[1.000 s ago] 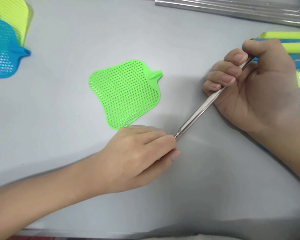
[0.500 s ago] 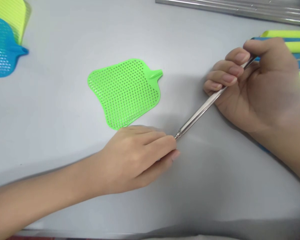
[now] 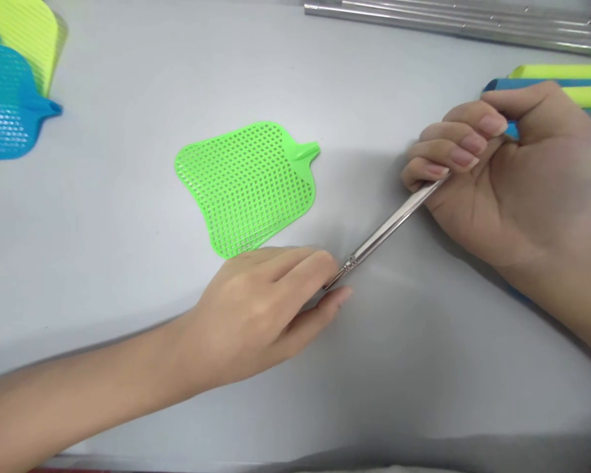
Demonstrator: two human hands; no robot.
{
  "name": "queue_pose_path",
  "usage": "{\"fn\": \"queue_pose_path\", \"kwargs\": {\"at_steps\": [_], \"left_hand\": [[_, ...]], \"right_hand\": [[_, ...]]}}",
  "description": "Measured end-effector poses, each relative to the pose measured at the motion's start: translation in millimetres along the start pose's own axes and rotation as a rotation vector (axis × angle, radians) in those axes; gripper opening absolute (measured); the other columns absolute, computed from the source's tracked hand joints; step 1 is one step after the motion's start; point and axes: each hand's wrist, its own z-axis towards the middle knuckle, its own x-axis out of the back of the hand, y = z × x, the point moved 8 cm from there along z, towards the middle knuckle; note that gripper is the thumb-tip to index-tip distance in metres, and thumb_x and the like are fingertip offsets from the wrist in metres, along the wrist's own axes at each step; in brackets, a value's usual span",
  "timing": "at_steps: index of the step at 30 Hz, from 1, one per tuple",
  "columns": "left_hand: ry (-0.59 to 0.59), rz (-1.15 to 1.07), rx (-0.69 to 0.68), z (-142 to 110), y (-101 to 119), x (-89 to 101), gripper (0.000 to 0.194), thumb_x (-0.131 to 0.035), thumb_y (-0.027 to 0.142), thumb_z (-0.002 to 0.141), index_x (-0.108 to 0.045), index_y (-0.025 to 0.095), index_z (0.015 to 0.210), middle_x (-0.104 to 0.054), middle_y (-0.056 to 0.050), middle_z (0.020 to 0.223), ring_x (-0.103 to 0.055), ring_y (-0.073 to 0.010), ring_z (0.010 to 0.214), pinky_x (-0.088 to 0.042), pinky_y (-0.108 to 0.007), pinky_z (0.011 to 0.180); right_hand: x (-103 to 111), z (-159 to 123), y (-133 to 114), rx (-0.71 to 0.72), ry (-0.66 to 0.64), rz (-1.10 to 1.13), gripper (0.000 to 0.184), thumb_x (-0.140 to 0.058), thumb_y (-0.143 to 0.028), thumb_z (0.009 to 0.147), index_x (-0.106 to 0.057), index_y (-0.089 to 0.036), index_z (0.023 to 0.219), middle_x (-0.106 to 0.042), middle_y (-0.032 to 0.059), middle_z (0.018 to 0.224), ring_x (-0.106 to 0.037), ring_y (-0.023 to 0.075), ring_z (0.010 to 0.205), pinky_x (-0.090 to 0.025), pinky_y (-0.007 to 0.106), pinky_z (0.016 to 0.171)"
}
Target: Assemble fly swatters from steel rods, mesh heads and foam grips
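Note:
My right hand (image 3: 512, 164) is closed around a shiny telescopic metal rod (image 3: 396, 220); its upper end is hidden behind the curled fingers. The rod slants down to the left and has thinner stepped sections at its lower tip. My left hand (image 3: 270, 302) is at that tip, with thumb and index finger apart and the thin end showing in the gap. Its other fingers are hidden beneath. Just beyond the left hand, a bright green fly swatter head (image 3: 251, 187) lies flat, mesh to the left and short socket pointing right.
Blue (image 3: 4, 98) and yellow-green (image 3: 27, 36) swatter heads overlap at the left. Several metal rods (image 3: 448, 20) lie along the far edge of the grey table (image 3: 128, 263). Yellow (image 3: 561, 71) and blue (image 3: 536, 84) tubes, with more mesh pieces, lie behind my right hand.
My left thumb and index finger have parted at the rod's thin end, baring its tip. My right fingers have curled further over the upper end, which no longer shows above them.

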Motion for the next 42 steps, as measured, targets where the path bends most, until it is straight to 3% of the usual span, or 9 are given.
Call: {"fn": "queue_pose_path", "kwargs": {"at_steps": [6,12,17,31,42], "left_hand": [[0.003,0.044,-0.017,0,1,-0.5,0.016,-0.045,0.025,0.087,-0.05,0.016,0.074,-0.046,0.005,0.054,-0.038,-0.0073,0.046,-0.028,-0.021,0.042],[0.047,0.175,0.03,-1,-2,2.1,0.023,-0.038,0.024,0.09,-0.05,0.015,0.073,-0.057,0.002,0.059,-0.05,-0.0096,0.05,-0.035,-0.022,0.045],[0.028,0.263,0.067,-1,-4,1.6,0.03,-0.034,0.026,0.091,-0.051,0.016,0.068,-0.049,0.003,0.049,-0.044,-0.0093,0.044,-0.032,-0.022,0.042],[0.038,0.314,-0.045,3,4,-0.2,0.032,-0.032,0.022,0.091,-0.048,0.016,0.064,-0.05,0.003,0.049,-0.043,-0.01,0.043,-0.03,-0.023,0.043],[0.046,0.245,-0.139,2,11,1.4,0.027,-0.037,0.021,0.089,-0.048,0.016,0.065,-0.047,0.004,0.05,-0.041,-0.0093,0.045,-0.031,-0.023,0.045]], "right_hand": [[2,-2,-2,-0.012,0.023,0.066,0.027,-0.023,-0.021,0.085,-0.014,-0.018,0.059,-0.022,-0.0027,0.051,-0.03,0.0045,0.045,-0.037,0.02,0.046],[7,-4,-5,0.037,0.027,0.104,0.025,-0.024,-0.016,0.081,-0.012,-0.018,0.059,-0.023,-0.0029,0.049,-0.031,0.0045,0.044,-0.037,0.02,0.045],[7,-6,-7,0.096,0.026,0.073,0.029,-0.023,-0.017,0.083,-0.009,-0.018,0.057,-0.018,-0.0024,0.048,-0.03,0.0043,0.042,-0.035,0.019,0.044],[9,-16,-3,0.077,0.176,0.07,0.035,-0.026,-0.013,0.079,-0.007,-0.018,0.05,-0.01,-0.0031,0.041,-0.018,0.0042,0.032,-0.027,0.019,0.032],[4,-14,2,0.011,0.13,0.105,0.036,-0.025,-0.015,0.079,-0.006,-0.019,0.049,-0.014,-0.0031,0.038,-0.016,0.0056,0.033,-0.022,0.02,0.033]]}}
